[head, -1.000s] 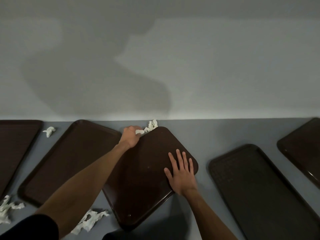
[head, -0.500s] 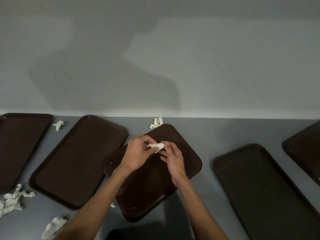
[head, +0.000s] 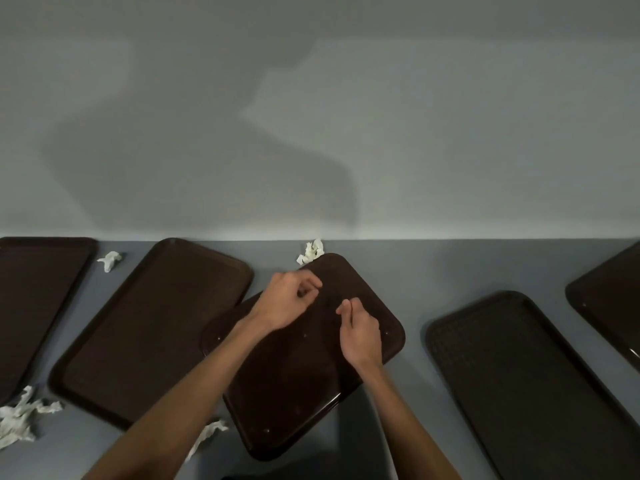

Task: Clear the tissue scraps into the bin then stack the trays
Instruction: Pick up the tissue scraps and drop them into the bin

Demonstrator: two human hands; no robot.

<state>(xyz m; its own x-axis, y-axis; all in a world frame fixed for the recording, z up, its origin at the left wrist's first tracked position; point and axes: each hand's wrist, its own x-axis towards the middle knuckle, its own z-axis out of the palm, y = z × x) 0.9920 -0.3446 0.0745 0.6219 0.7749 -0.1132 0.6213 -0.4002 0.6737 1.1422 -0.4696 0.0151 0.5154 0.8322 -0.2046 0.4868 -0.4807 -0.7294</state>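
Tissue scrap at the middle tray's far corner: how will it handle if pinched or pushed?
The tissue scrap looks crumpled and thin: probably floppy, very light, easy to pinch. It lies against the edge of the middle tray, so a push would likely snag it there.

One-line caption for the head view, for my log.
Left hand and right hand over the middle tray; tissue scraps lie on the grey table.
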